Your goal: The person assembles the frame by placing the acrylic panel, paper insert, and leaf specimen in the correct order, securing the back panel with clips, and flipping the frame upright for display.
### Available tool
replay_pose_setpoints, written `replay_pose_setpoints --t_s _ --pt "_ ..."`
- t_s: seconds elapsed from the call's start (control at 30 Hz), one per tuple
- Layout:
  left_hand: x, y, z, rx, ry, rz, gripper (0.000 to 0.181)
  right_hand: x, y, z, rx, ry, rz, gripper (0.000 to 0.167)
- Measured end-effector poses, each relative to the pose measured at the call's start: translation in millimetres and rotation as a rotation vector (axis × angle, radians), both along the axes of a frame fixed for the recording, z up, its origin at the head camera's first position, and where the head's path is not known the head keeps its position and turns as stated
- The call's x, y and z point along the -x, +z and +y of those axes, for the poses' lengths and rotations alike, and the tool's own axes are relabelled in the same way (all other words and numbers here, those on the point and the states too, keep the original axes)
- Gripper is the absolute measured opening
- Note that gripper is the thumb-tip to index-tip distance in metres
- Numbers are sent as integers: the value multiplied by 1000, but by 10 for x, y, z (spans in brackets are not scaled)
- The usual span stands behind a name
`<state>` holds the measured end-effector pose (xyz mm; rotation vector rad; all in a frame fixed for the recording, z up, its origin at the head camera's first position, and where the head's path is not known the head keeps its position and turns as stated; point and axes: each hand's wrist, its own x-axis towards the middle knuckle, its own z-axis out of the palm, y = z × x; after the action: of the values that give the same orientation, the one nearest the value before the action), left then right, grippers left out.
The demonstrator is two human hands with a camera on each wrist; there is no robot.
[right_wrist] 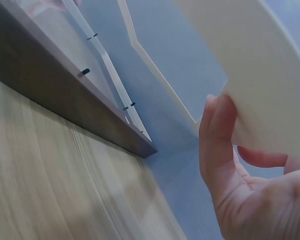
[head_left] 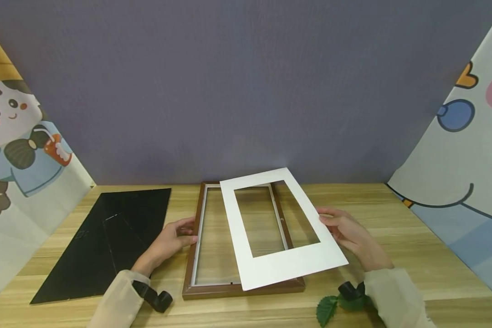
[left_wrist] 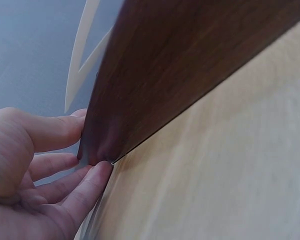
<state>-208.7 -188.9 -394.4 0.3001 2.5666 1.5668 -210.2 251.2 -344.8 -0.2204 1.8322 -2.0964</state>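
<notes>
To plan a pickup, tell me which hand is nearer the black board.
Left. The left hand grips the brown frame beside the black board; the right hand holds the white mat farther right.

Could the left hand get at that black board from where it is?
Probably yes: the black board lies right beside the left hand, and nothing visible stands between them. But that hand grips the frame, so it would likely need to let go first.
</notes>
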Motion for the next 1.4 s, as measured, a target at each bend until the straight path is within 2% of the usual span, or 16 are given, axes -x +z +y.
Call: replay_pose_setpoints --t_s 0.2,0.4,0.7,0.97,1.4 --pt "-14 2 2 1 4 0 61 -9 7 -41 -30 -7 2 25" --pt "-11 10 -2 -2 -8 6 61 -24 24 -74 -29 -6 10 21" --pt "-21 22 -5 -7 -19 9 61 -40 36 -126 9 35 17 20" --pt "-48 34 54 -31 -66 27 61 -44 29 -158 25 46 22 22" --pt "-55 44 91 -40 -70 18 60 -74 58 -211 47 69 17 19"
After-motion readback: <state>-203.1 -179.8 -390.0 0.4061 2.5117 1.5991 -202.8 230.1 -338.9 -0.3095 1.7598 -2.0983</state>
